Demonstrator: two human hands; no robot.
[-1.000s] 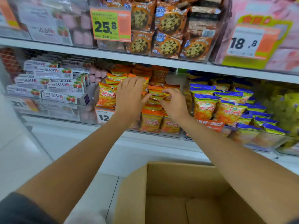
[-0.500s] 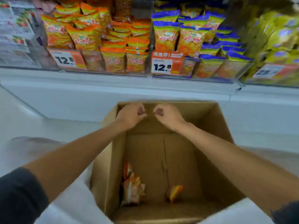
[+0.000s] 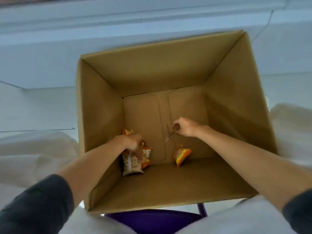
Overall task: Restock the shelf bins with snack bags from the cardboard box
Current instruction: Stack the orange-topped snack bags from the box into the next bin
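Left hand (image 3: 133, 143) has dropped into the box (image 3: 99, 105), gripping a snack bag (image 3: 131, 164) lying lengthwise along its left wall. Right hand (image 3: 184, 126) is curled; whether it holds anything is unclear.

Open cardboard box (image 3: 152, 71), centre frame, nearly empty. Few orange snack bags (image 3: 132, 163) btm-left of floor; one more bag (image 3: 181, 154) lwr centre, tilted.

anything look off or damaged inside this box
A thin strip sticks up from the centre seam of the cardboard box floor, beside the right hand; peeled tape or torn card, hard to tell. The snack bags just lie loose by the left hand.
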